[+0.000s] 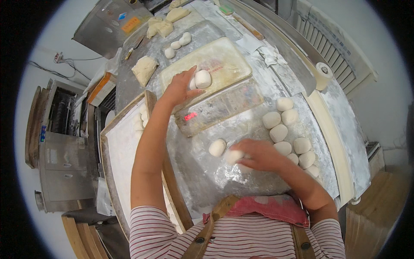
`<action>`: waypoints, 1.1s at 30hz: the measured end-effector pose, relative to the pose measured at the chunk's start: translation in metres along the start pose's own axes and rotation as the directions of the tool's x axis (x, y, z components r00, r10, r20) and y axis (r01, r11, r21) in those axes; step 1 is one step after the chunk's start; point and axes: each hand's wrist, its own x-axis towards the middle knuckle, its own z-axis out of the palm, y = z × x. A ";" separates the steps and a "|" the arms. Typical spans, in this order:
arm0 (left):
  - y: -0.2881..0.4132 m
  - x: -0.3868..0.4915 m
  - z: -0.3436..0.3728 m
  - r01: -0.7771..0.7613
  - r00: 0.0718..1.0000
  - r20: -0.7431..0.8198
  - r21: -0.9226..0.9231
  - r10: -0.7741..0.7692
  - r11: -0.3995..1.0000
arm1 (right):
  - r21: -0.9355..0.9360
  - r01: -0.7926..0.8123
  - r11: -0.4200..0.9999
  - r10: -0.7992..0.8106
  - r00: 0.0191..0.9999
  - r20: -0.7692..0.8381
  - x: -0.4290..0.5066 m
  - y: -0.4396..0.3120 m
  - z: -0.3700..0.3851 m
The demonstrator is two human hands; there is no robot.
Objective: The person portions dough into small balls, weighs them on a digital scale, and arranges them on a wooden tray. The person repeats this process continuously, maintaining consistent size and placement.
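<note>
My left hand (182, 85) is at the near left edge of a digital scale's pale floured platform (223, 64), its fingers around or beside two dough balls; the rounder one (203, 79) shows plainly, the other is partly hidden. The scale's display panel (220, 106) has a lit red readout. Over the floured metal worktop, my right hand (254, 153) has its fingers around a dough ball (235, 156), slightly blurred. Another dough ball (217, 147) lies just left of it, and one more is partly hidden beneath the hand. Several dough balls (278, 133) stand grouped to the right.
A wooden-framed tray (119, 168) with white lining and some dough pieces stands left. Beyond lie a dough lump (145, 69), a scraper (129, 53), small dough balls (175, 45) and larger dough pieces (160, 27). A dough machine's pale belt (330, 142) runs along the right.
</note>
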 end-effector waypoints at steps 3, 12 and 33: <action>0.022 -0.001 -0.008 0.153 0.988 0.030 -0.001 -0.153 0.988 | -0.172 -0.064 0.983 0.078 0.994 0.078 0.015 0.000 0.036; 0.026 0.008 0.000 0.346 0.932 0.089 0.077 -0.352 0.935 | -0.206 -0.343 0.917 0.219 0.861 -0.459 -0.081 0.034 -0.031; 0.085 -0.256 0.006 -0.344 0.466 0.022 -0.917 -0.885 -0.204 | -0.391 -0.797 0.460 0.453 0.589 -0.669 -0.269 0.158 -0.103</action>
